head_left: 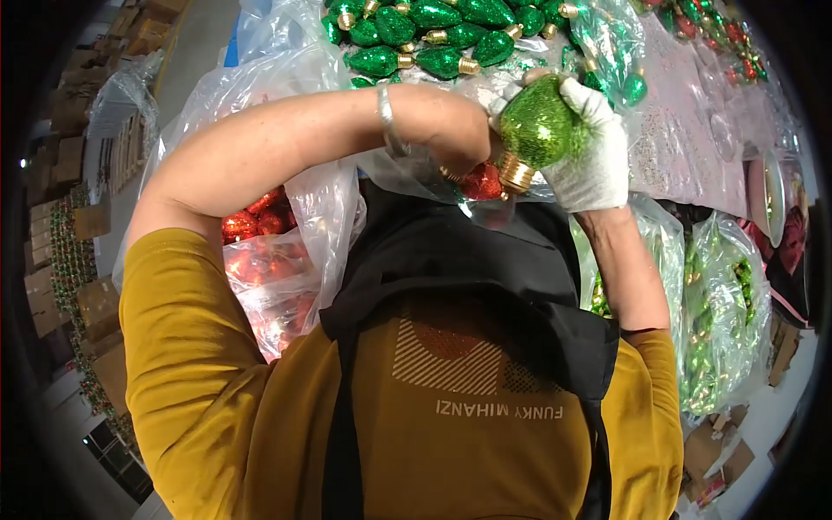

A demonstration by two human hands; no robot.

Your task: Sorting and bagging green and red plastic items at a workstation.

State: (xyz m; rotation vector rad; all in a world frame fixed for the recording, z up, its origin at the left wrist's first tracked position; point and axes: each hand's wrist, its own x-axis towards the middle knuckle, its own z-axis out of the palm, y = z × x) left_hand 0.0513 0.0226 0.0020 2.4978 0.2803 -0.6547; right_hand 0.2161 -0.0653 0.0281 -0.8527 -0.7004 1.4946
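**Seating the gold cap on a glitter bulb**

Right hand (pixel 594 147), in a white knit glove, wraps closed around a large green glitter bulb ornament (pixel 539 128), held above the dark apron (pixel 485 260) with its gold screw cap (pixel 515 173) pointing down and toward the body. Left hand (pixel 464 134) is bare, bracelet (pixel 386 117) at the wrist; it meets the cap end, but its fingers are turned away, so I cannot tell whether they pinch the cap or just touch it.

Judgement: steady the bulb with the gloved hand, work only the cap with the bare one, light pressure so glitter stays on.

Nearby: a red ornament (pixel 482 182) just under the left hand, a clear bag of red ornaments (pixel 269 260) to the left, loose small green bulbs (pixel 433 35) ahead on the table.
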